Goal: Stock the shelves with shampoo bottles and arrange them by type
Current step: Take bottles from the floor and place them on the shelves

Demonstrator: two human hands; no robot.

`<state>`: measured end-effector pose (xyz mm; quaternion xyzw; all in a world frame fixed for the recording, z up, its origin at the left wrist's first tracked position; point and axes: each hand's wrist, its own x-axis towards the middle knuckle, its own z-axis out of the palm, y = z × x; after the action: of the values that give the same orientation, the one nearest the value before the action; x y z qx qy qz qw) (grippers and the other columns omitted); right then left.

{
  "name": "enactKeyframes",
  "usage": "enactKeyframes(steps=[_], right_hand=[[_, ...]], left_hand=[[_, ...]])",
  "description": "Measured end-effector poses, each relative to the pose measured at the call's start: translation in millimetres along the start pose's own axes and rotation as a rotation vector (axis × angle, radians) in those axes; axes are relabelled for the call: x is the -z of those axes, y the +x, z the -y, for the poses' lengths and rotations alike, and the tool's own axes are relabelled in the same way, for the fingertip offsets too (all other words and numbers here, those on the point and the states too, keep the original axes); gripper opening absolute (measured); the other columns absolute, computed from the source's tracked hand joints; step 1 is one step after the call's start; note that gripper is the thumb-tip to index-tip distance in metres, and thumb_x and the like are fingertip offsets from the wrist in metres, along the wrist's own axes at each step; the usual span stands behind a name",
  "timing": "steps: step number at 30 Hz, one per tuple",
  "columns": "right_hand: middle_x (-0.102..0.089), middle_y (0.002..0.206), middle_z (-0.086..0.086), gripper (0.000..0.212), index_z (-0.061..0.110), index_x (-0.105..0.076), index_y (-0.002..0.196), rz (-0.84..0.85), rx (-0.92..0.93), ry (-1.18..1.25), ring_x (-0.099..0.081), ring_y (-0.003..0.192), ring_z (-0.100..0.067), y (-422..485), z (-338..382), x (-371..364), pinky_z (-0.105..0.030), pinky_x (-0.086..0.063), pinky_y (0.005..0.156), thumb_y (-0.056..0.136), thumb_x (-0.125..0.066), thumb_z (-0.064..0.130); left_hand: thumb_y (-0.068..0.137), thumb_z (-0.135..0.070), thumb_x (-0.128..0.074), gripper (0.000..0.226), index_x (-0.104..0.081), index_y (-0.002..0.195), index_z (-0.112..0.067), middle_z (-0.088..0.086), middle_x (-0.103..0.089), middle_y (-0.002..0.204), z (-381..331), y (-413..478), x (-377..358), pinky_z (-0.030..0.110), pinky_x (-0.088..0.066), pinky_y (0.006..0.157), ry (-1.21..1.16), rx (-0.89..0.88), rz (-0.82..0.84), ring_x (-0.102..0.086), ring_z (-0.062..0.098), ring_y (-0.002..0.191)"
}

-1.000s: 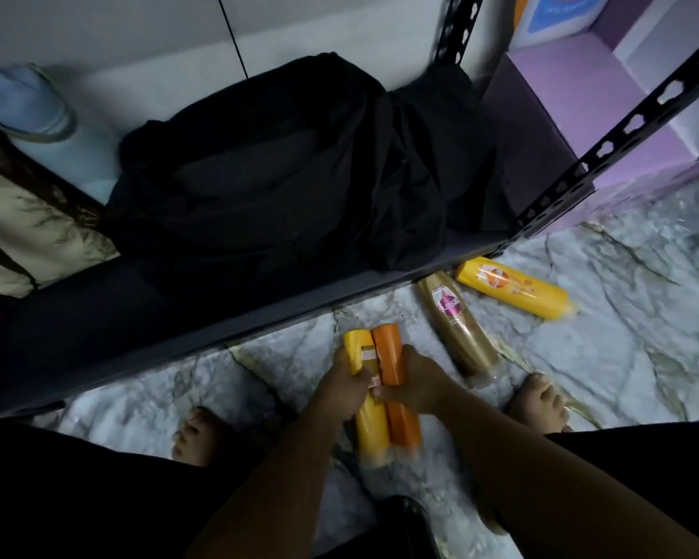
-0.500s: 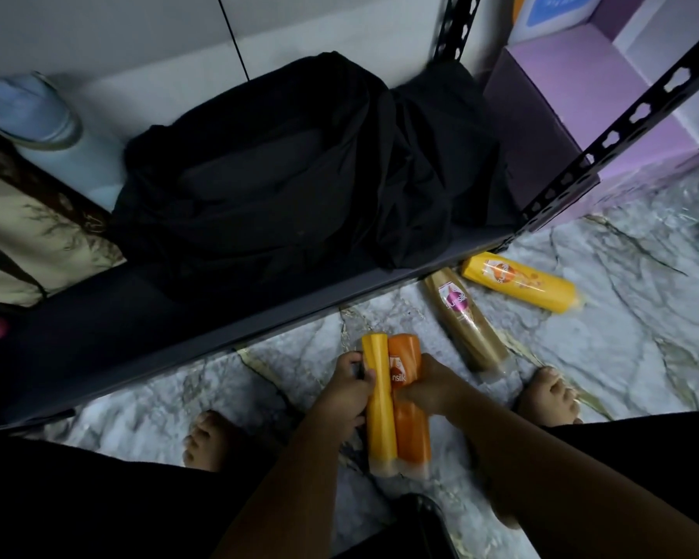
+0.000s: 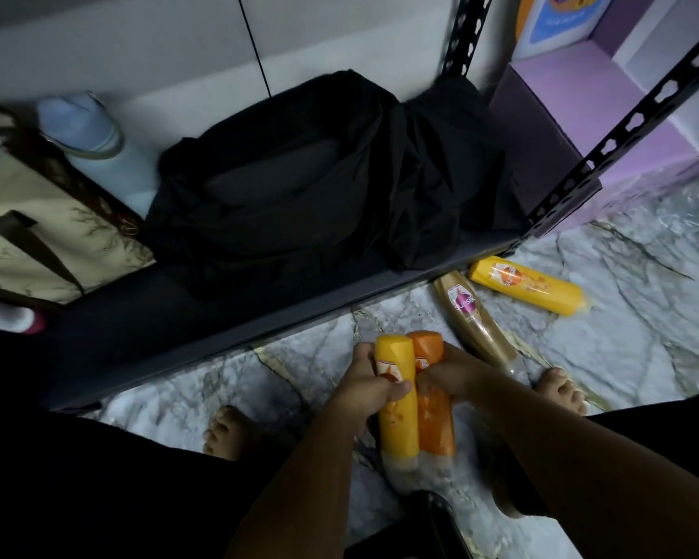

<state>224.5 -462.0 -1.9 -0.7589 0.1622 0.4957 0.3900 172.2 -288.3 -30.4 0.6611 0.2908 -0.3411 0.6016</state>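
Stock check at the shelf (image 3: 158, 316). Found yellow bottle (image 3: 396, 421) and orange bottle (image 3: 434, 417) held side by side, touching, just before the shelf's front edge, rounded ends toward the shelf. Noted left grip (image 3: 364, 389) wrapped fully round the yellow bottle's upper half, thumb across the label. Noted right grip (image 3: 448, 377) wrapped likewise round the orange bottle. Found gold bottle (image 3: 475, 320) and second yellow bottle (image 3: 529, 284) lying flat on the floor (image 3: 642, 336) before the shelf's right end, close together; cannot tell whether touching. Noted black cloth (image 3: 319, 195) heaped over the shelf's middle and right, bag (image 3: 37, 244) and flask (image 3: 97, 147) at its left end. Saw no bottle on the shelf; judged stocking barely begun. Judged bottles stiff plastic, smooth and likely slick, light to moderate in weight, not fragile but apt to roll when laid flat. Recommend holding each round the waist, fingers and thumb opposed, one per grip. Recommend standing like with like: both yellows together, orange and gold apart. Recommend care over room on the shelf, given the cloth.
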Motion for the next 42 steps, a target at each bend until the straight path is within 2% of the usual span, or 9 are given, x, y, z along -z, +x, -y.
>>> enactKeyframes(steps=[4,8,12,15,20,26,30,34,42], right_hand=[[-0.065,0.073,-0.008,0.019,0.007,-0.065,0.077,-0.090,0.179,-0.004,-0.063,0.076,-0.021,-27.6,21.5,3.8,-0.037,-0.052,0.070,0.063,-0.065,-0.006],[-0.070,0.091,0.002,0.037,0.019,-0.066,0.098,-0.117,0.305,-0.092,-0.066,0.088,-0.017,-57.6,34.1,3.4,-0.031,-0.051,0.069,0.065,-0.074,0.005],[-0.068,0.099,0.005,0.036,0.027,-0.062,0.102,-0.184,0.417,-0.206,-0.064,0.094,-0.017,-78.0,33.6,-5.2,-0.032,-0.052,0.075,0.069,-0.077,0.022],[-0.071,0.097,0.006,0.042,0.031,-0.066,0.098,-0.252,0.492,-0.402,-0.067,0.094,-0.018,-88.9,26.2,-13.3,-0.040,-0.056,0.084,0.059,-0.071,0.045],[-0.068,0.107,-0.001,0.047,0.031,-0.062,0.114,-0.374,0.575,-0.538,-0.065,0.098,-0.025,-98.4,15.0,-25.2,-0.039,-0.054,0.084,0.072,-0.077,0.047],[-0.064,0.105,0.000,0.047,0.029,-0.050,0.125,-0.400,0.547,-0.558,-0.062,0.098,-0.025,-114.1,12.0,-29.4,-0.039,-0.052,0.084,0.085,-0.073,0.037],[-0.065,0.113,-0.002,0.052,0.030,-0.050,0.133,-0.413,0.525,-0.371,-0.062,0.103,-0.023,-113.3,8.0,-30.8,-0.037,-0.052,0.089,0.087,-0.073,0.025],[-0.059,0.128,-0.001,0.048,0.032,-0.049,0.138,-0.377,0.580,0.134,-0.058,0.111,-0.019,-134.0,26.5,-29.5,-0.030,-0.050,0.087,0.096,-0.068,0.018],[-0.067,0.122,0.009,0.040,0.044,-0.054,0.127,-0.425,1.066,0.480,-0.067,0.109,-0.011,-242.1,130.1,4.8,-0.043,-0.055,0.096,0.095,-0.070,0.026]], left_hand=[[0.071,-0.014,-0.091,0.074,-0.047,0.128,-0.033,-0.001,-0.068,0.111,-21.8,-29.1,14.3,0.039,-0.058,0.084,0.180,-0.221,-0.049,-0.067,0.018,0.100],[0.061,-0.026,-0.086,0.066,-0.052,0.117,-0.033,0.001,-0.068,0.099,-29.1,-59.7,25.8,0.040,-0.057,0.073,0.314,-0.353,-0.165,-0.067,0.022,0.089],[0.070,-0.011,-0.083,0.051,-0.049,0.103,-0.027,-0.006,-0.057,0.081,-31.7,-89.5,27.3,0.016,-0.037,0.053,0.406,-0.467,-0.289,-0.053,0.013,0.071],[0.073,-0.019,-0.085,0.048,-0.047,0.101,-0.027,-0.004,-0.061,0.085,-28.8,-102.5,25.2,0.031,-0.036,0.059,0.475,-0.488,-0.370,-0.056,0.019,0.077],[0.079,-0.033,-0.077,0.042,-0.050,0.110,-0.023,0.008,-0.069,0.096,-25.0,-114.4,20.6,0.038,-0.050,0.069,0.627,-0.472,-0.447,-0.065,0.033,0.088],[0.078,-0.031,-0.075,0.038,-0.052,0.105,-0.020,0.008,-0.067,0.095,-21.0,-123.0,23.0,0.037,-0.052,0.066,0.615,-0.463,-0.426,-0.065,0.031,0.086],[0.082,-0.023,-0.081,0.042,-0.055,0.115,-0.022,0.004,-0.067,0.101,-23.0,-126.8,33.6,0.036,-0.049,0.068,0.498,-0.455,-0.403,-0.062,0.026,0.090],[0.084,-0.016,-0.081,0.038,-0.058,0.112,-0.029,-0.006,-0.066,0.105,-48.7,-148.9,44.1,0.042,-0.055,0.088,0.211,-0.528,-0.401,-0.063,0.019,0.100],[0.086,-0.037,-0.082,0.041,-0.063,0.122,-0.041,-0.014,-0.073,0.113,-165.2,-251.3,69.5,0.034,-0.058,0.091,-0.050,-0.967,-0.428,-0.068,0.004,0.107]])
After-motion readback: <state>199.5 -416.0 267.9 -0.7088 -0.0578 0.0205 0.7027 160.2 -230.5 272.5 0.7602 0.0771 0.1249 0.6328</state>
